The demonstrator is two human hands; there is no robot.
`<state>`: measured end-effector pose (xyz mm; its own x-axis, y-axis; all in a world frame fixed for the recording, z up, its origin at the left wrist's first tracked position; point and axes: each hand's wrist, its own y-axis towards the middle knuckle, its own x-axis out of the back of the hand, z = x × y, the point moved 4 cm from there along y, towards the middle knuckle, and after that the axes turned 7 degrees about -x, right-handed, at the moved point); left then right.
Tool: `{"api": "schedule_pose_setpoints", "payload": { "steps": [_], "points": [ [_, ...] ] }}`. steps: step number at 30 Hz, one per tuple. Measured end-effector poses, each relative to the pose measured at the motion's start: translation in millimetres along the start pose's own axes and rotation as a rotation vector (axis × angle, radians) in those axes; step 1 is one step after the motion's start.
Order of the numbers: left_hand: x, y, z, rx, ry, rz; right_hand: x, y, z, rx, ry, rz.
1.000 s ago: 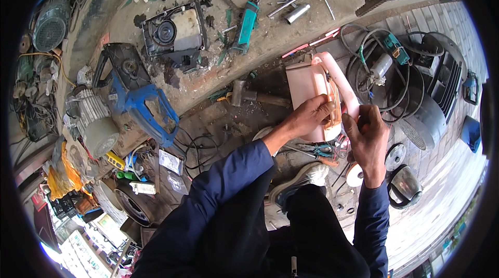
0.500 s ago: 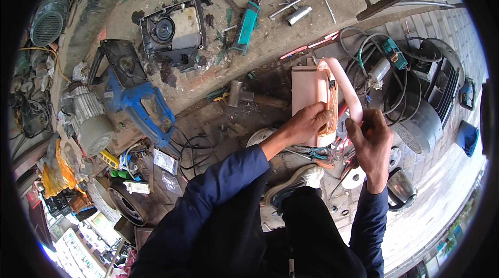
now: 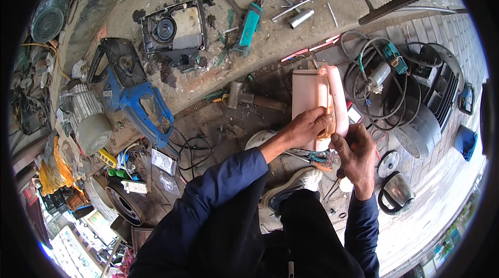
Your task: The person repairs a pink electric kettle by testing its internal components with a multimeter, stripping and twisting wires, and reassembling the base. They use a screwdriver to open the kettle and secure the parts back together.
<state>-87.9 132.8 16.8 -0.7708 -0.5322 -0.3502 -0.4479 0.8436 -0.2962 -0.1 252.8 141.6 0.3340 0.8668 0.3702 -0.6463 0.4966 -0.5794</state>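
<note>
A pale pink plastic housing (image 3: 305, 89), box-shaped, stands upright in front of me on the ground. My left hand (image 3: 307, 126) is closed on its near part, thumb and fingers at the open seam. Along the right side of the housing lies a curved pink cover (image 3: 339, 96), with a narrow gap between the two where an orange-brown inner edge shows. The cover's near end is pinched by my right hand (image 3: 357, 154). What sits inside the housing is mostly hidden.
A hammer (image 3: 252, 98) lies left of the housing, before a concrete ledge (image 3: 208, 83) bearing a teal-handled tool (image 3: 248, 29) and an oily engine part (image 3: 174, 28). Coiled cables (image 3: 364, 91) lie right. A blue frame (image 3: 143, 104) leans left. My shoe (image 3: 296, 187) is close below.
My right hand has moved left and slightly down, bringing the pink cover against the housing. The gap between them has narrowed. My left hand keeps its grip.
</note>
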Motion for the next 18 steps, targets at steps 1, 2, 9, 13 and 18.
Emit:
{"api": "schedule_pose_setpoints", "payload": {
  "steps": [1, 2, 9, 13, 18],
  "points": [
    [0, 0, 0, 0.002, -0.002, -0.005, -1, 0, 0, -0.002, 0.023, 0.013],
    [0, -1, 0, 0.006, -0.004, -0.011, -1, -1, -1, -0.034, 0.032, 0.014],
    [-4, -6, 1, 0.007, 0.058, 0.010, 6, 3, 2, -0.036, 0.231, 0.078],
    [-6, -5, 6, 0.056, 0.031, 0.027, 16, 6, 7, -0.060, 0.290, 0.121],
    [-4, -5, 8, 0.081, 0.040, 0.048, 16, 6, 12, -0.036, 0.292, 0.126]
  ]
}}
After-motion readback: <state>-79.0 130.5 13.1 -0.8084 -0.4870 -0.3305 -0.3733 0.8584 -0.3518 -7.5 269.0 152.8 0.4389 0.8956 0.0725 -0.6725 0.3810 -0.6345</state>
